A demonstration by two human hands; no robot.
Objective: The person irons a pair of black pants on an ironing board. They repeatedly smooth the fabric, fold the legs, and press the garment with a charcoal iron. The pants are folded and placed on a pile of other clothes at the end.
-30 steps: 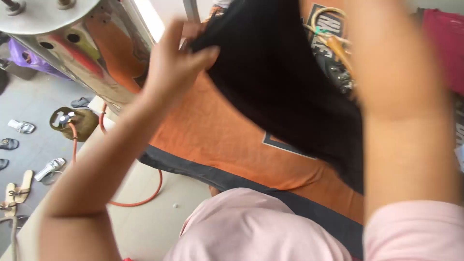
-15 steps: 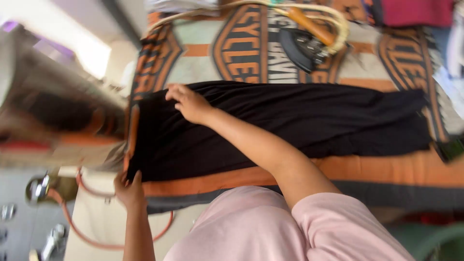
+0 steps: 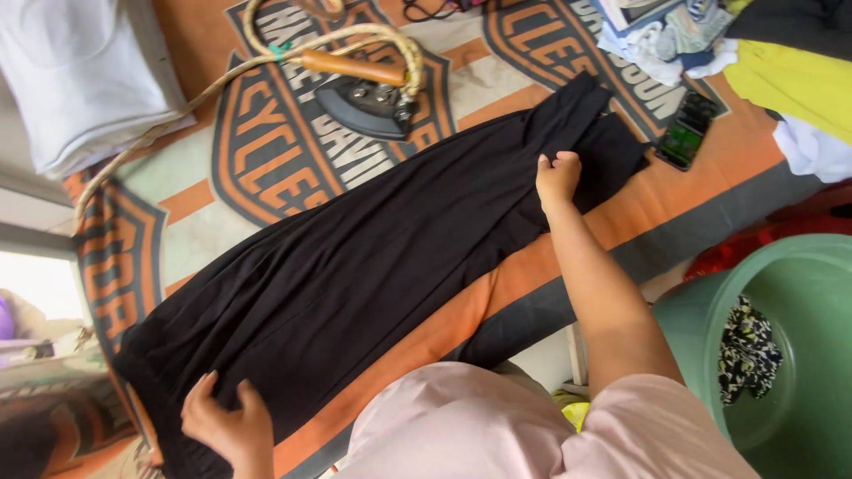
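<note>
Black garment (image 3: 373,266) laid lengthwise on the orange cloth (image 3: 532,266), just below the iron (image 3: 366,99); left hand (image 3: 226,424) flat, fingers spread, on one end; right hand (image 3: 557,176) pinching the other; best kept taut, so creases smooth evenly.

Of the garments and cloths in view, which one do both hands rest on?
The long black garment spread across the orange patterned cover: left hand at one end, right hand at the other. The folded white cloth and yellow cloth lie untouched.
</note>
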